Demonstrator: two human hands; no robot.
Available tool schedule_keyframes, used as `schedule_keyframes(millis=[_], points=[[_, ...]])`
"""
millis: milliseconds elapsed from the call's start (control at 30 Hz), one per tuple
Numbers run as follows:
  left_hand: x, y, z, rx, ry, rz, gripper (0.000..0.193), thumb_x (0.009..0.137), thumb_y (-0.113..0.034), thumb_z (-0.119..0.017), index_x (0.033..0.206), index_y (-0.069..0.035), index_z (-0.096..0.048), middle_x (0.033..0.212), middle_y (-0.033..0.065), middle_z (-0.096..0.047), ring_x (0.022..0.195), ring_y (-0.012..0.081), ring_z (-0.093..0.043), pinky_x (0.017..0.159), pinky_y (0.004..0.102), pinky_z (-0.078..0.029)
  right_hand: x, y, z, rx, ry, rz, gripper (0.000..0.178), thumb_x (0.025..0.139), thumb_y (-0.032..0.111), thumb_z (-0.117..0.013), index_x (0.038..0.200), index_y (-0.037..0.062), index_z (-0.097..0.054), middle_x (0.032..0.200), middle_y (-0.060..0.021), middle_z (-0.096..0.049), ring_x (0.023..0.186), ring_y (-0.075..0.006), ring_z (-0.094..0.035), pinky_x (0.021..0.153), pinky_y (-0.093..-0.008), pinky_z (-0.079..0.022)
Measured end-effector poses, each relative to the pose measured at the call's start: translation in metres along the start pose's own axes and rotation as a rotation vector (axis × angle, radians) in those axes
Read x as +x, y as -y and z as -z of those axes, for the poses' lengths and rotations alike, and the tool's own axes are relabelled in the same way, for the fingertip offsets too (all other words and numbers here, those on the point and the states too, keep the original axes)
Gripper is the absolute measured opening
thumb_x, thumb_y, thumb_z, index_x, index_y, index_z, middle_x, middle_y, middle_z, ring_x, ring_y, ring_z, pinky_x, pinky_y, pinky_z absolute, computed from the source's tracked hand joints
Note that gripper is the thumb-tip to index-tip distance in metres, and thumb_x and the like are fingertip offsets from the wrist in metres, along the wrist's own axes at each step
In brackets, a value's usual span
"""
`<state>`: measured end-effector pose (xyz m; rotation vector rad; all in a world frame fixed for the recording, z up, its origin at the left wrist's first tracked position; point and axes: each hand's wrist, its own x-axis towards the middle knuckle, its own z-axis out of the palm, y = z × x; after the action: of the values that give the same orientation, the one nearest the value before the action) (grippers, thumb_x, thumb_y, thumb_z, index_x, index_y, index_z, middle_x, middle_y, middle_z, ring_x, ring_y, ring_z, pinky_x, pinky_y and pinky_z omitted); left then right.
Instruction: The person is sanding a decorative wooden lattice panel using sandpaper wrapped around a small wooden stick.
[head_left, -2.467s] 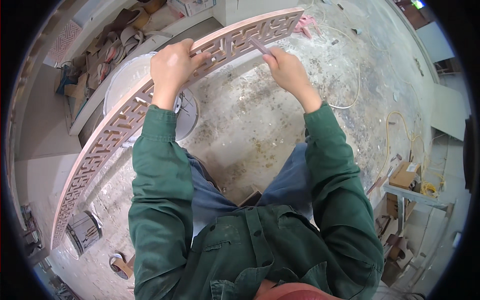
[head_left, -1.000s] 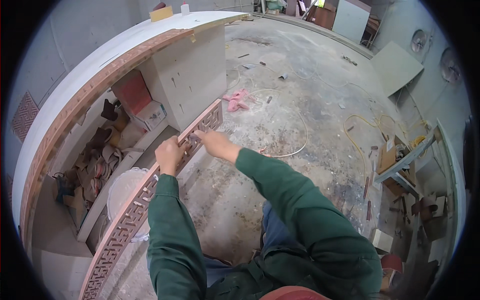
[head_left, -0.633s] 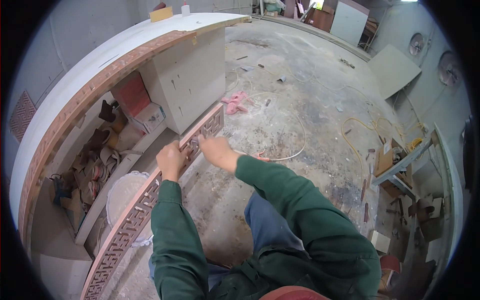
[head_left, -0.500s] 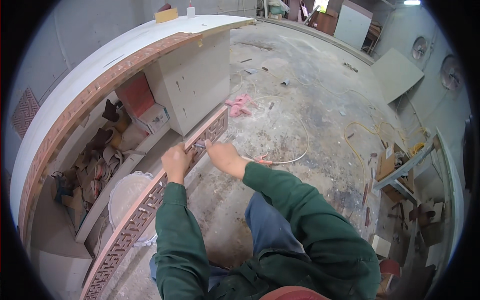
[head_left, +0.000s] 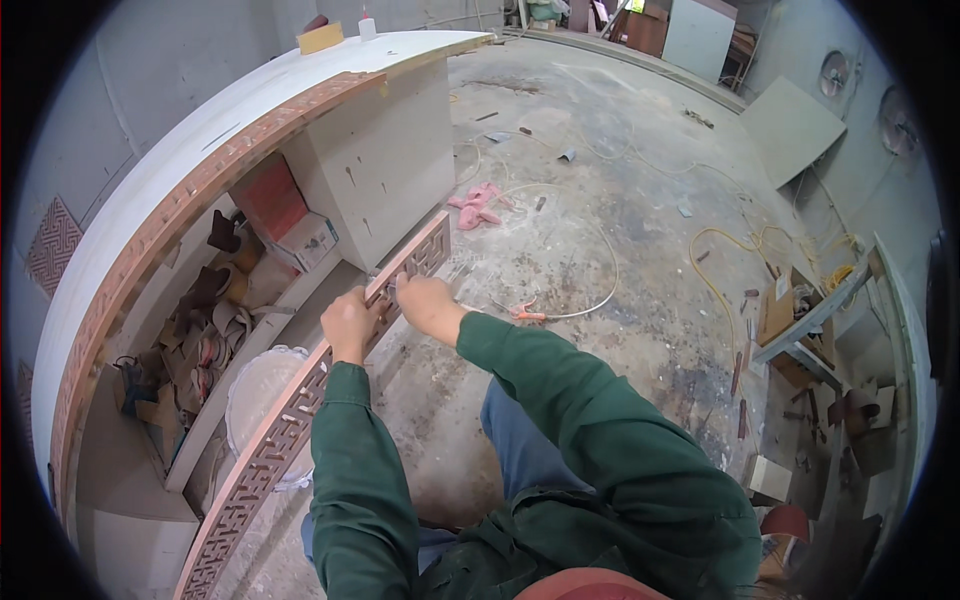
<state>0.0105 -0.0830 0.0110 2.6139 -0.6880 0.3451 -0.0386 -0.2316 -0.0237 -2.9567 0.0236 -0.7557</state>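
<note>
A long, narrow fretwork strip [head_left: 262,470] of reddish-brown wood, cut through in an angular pattern, stands on edge and runs from the lower left to the middle. My left hand [head_left: 350,322] is closed over its upper edge. Just to the right, my right hand [head_left: 430,304] presses closed fingers against the strip's cut-out face. A small greyish thing shows at those fingertips, mostly hidden, and I cannot make out its kind.
Left of me curves a white-topped table [head_left: 230,105] with a carved edge, sandpaper scraps [head_left: 215,325] on its lower shelf. A pale scalloped disc [head_left: 262,395] sits behind the strip. On the floor lie a pink cloth [head_left: 478,205], an orange-ended air hose [head_left: 530,313] and a yellow hose [head_left: 705,270].
My right hand has shifted a little left along the strip, closer to my left hand. My left hand keeps its hold on the strip, and the whole view has tilted slightly.
</note>
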Motion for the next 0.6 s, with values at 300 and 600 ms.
schedule_keyframes(millis=[300,600], points=[[0.003,-0.002,-0.001,0.045,-0.034,-0.009,0.037,0.071,-0.043,-0.072,0.077,-0.008,-0.064,0.076,0.0152,-0.066,0.076,0.0346,-0.064,0.065,0.0448,-0.048,0.005,0.004,0.013,-0.066,0.063,0.01,0.023,0.08,0.013,-0.058,0.098,-0.0017,-0.056,0.077,-0.011,-0.066,0.072,-0.024,-0.069,0.057,-0.0342,-0.055],[-0.001,-0.002,0.003,0.055,-0.008,0.011,0.038,0.072,-0.044,-0.072,0.077,-0.008,-0.063,0.075,0.0155,-0.066,0.076,0.0351,-0.064,0.066,0.0458,-0.048,-0.01,0.001,0.008,0.034,0.037,0.002,0.023,0.081,0.01,-0.055,0.1,-0.0022,-0.056,0.073,-0.0123,-0.065,0.065,-0.027,-0.067,0.054,-0.0365,-0.054]])
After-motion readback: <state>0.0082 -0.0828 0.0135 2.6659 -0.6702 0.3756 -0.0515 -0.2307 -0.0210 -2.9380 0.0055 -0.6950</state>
